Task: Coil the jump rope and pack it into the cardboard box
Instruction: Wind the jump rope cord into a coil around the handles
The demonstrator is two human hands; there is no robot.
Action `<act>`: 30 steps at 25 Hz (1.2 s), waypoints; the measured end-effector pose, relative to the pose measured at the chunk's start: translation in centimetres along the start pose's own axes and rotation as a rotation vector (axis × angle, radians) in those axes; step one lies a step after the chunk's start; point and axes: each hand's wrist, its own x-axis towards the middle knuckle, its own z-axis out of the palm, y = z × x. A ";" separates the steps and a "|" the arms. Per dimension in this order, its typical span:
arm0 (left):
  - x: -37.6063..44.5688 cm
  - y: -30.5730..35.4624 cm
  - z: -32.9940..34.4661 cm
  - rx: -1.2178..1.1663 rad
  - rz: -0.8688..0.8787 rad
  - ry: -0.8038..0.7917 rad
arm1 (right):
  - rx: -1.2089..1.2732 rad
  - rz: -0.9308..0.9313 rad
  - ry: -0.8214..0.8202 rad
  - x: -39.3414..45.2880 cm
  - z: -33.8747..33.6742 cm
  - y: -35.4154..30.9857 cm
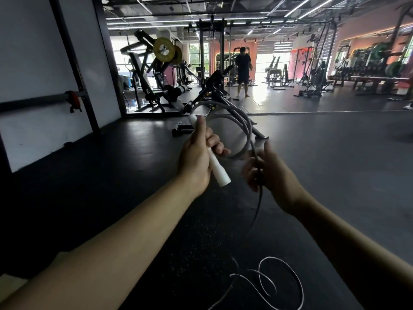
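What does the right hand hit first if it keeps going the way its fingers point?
Probably the coiled rope loops: the right hand points up-left at them, already pinching the cord. Beyond sits the left hand holding the white handle. Depth unclear.

The jump rope [244, 130] was grey along its coiled loops, darkening almost to black where it hung down, and paler, near white, where it caught the light on the floor. Its handle [214, 162] was plain white. The floor [324, 153] was black, with fine pale speckles near the bottom of the view. The wall [29, 52] on the left was white, crossed by black frame bars, with a red clamp [73, 100] on a grey bar. Farther back, two weight plates [165, 49] were yellow, the far walls were salmon pink, and a distant person [243, 68] wore dark clothing
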 end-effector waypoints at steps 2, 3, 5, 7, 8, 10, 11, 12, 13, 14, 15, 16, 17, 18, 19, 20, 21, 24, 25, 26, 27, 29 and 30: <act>0.1 -0.8 0.8 -0.092 0.017 0.180 | 0.042 0.033 -0.023 -0.2 2.3 0.3; -0.1 -1.2 1.1 -0.087 0.013 0.254 | 0.012 0.003 0.002 -0.4 3.5 0.3; -0.6 -2.1 1.3 -0.040 -0.023 0.334 | 0.023 -0.106 0.118 -0.8 5.7 0.2; -1.2 -2.6 1.3 0.028 -0.031 0.327 | 0.102 -0.144 0.243 -1.0 7.0 0.1; -1.2 -2.8 1.1 0.062 -0.008 0.319 | 0.131 -0.144 0.280 -0.9 7.2 0.2; -1.1 -3.1 0.0 0.146 0.049 0.307 | 0.117 -0.116 0.308 -0.6 6.8 0.3; -0.9 -3.1 -0.8 0.192 0.057 0.289 | 0.075 -0.103 0.302 -0.4 6.3 0.3; -0.9 -3.1 -1.6 0.237 0.043 0.259 | 0.024 -0.094 0.283 -0.2 5.7 0.1; -0.8 -3.1 -2.8 0.285 0.018 0.222 | -0.036 -0.086 0.257 0.0 5.0 -0.1; -0.7 -2.8 -3.9 0.324 0.003 0.184 | -0.100 -0.070 0.227 0.2 4.2 -0.5; -0.5 -2.1 -5.0 0.358 0.005 0.162 | -0.165 -0.048 0.193 0.4 3.4 -0.9; -0.3 -1.1 -5.8 0.392 0.029 0.144 | -0.235 -0.024 0.155 0.7 2.5 -1.4; 0.1 0.3 -6.4 0.467 0.084 0.113 | -0.314 -0.003 0.108 1.0 1.6 -2.1; 0.4 1.7 -6.6 0.610 0.171 0.046 | -0.411 0.007 0.052 1.3 0.9 -2.9; 0.9 3.2 -6.5 0.816 0.268 -0.071 | -0.524 0.002 -0.008 1.6 0.3 -3.7; 1.1 4.5 -6.0 1.032 0.337 -0.229 | -0.639 -0.010 -0.068 2.0 0.0 -4.6; 1.0 5.3 -4.8 1.235 0.346 -0.382 | -0.728 -0.022 -0.117 2.3 -0.2 -5.6; 0.8 5.3 -1.0 1.587 0.243 -0.617 | -0.892 -0.068 -0.202 3.1 0.4 -7.4; 0.9 4.9 -0.1 1.647 0.215 -0.610 | -0.945 -0.081 -0.227 3.1 0.6 -7.7; 1.1 4.5 0.4 1.665 0.189 -0.582 | -0.962 -0.082 -0.237 3.1 0.7 -7.6; 1.2 4.2 0.5 1.649 0.153 -0.558 | -0.930 -0.077 -0.231 2.8 0.7 -7.4; 1.3 3.5 0.1 1.544 0.083 -0.553 | -0.754 -0.051 -0.207 2.3 0.6 -6.7; 1.4 3.2 -0.3 1.472 0.052 -0.560 | -0.627 -0.032 -0.200 2.2 0.3 -6.5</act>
